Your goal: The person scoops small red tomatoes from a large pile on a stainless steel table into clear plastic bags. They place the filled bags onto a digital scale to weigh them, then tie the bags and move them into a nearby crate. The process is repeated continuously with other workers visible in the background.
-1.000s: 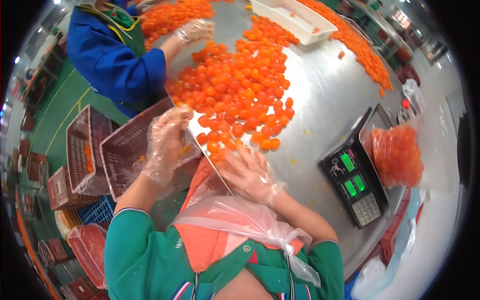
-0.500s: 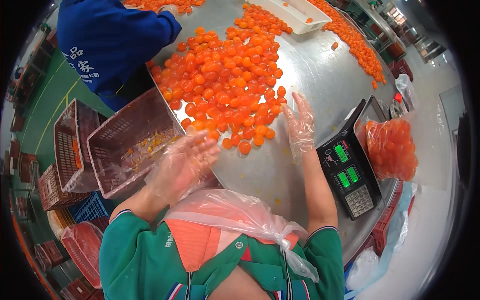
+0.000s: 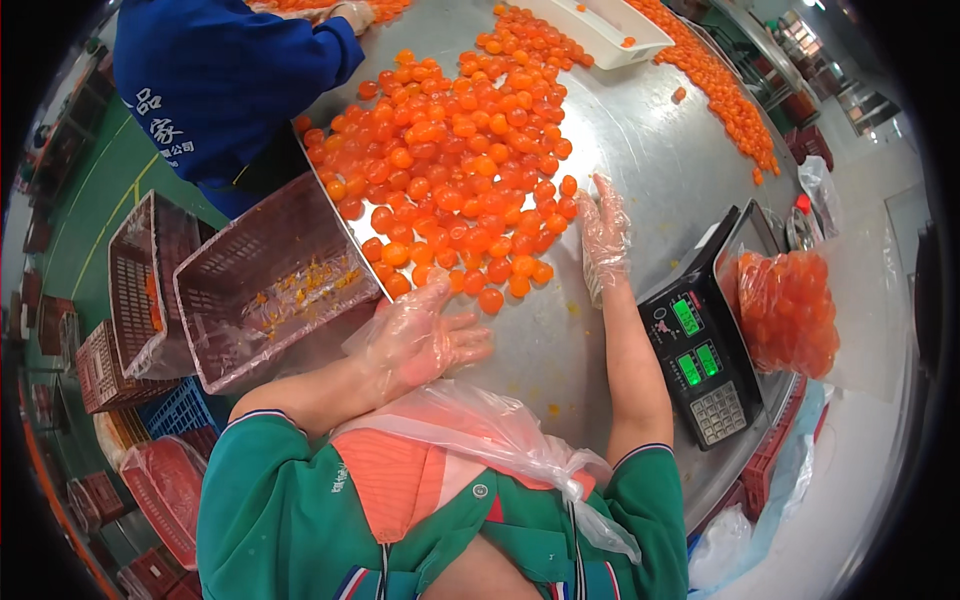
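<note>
Sitting just beside the left edge of the metal table (image 3: pixel 640 130), a maroon crate (image 3: pixel 225 282) could catch strays if a careless nudge sent the orange balls (image 3: pixel 450 150), heaped loose up to that edge, over it. At the heap's near end the person's gloved left hand (image 3: pixel 425 340) has fingers slightly spread, pinching nothing, while the right hand (image 3: pixel 605 238), fingers straight and partly parted, also empty, stands beside its right flank, where a hurried sweep could roll balls toward the black scale (image 3: pixel 718 415).
</note>
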`<control>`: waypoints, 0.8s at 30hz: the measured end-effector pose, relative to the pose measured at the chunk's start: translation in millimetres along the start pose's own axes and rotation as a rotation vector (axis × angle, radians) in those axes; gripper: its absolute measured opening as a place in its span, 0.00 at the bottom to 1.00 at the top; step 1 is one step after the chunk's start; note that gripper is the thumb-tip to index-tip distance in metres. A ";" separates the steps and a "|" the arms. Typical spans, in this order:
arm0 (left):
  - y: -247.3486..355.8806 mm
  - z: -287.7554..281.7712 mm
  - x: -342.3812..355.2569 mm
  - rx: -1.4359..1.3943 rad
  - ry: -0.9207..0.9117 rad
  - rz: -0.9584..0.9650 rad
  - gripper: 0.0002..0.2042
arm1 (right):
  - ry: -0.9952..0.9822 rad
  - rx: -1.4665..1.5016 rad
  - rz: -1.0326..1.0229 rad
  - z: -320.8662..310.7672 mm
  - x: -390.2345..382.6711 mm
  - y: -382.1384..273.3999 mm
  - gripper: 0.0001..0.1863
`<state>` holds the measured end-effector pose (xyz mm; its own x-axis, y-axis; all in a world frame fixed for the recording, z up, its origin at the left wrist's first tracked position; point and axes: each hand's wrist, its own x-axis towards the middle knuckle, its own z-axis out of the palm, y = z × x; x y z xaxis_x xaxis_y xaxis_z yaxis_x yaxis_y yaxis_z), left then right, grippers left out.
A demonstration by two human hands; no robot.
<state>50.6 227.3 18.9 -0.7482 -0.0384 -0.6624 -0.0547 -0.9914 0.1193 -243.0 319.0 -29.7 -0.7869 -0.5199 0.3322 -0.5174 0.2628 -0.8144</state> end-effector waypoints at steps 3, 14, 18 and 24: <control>-0.5 4.6 15.6 -0.061 -0.021 0.058 0.41 | -0.126 0.077 -0.003 11.4 0.9 -25.9 0.23; 8.6 7.1 68.3 -0.403 -0.595 0.025 0.27 | -0.400 0.483 -0.105 43.1 -65.0 -70.8 0.16; 9.6 30.1 52.4 -0.248 -0.358 0.174 0.23 | -0.319 0.245 -0.311 31.1 -79.6 -96.7 0.17; -0.9 26.3 58.8 0.022 -0.047 0.366 0.21 | -0.208 0.158 -0.526 23.4 -83.2 -120.9 0.15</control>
<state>-10.8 229.2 -0.8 -0.7506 -0.3835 -0.5381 0.2082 -0.9101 0.3581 -107.1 311.4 30.0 -0.3470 -0.7004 0.6238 -0.7518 -0.1899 -0.6314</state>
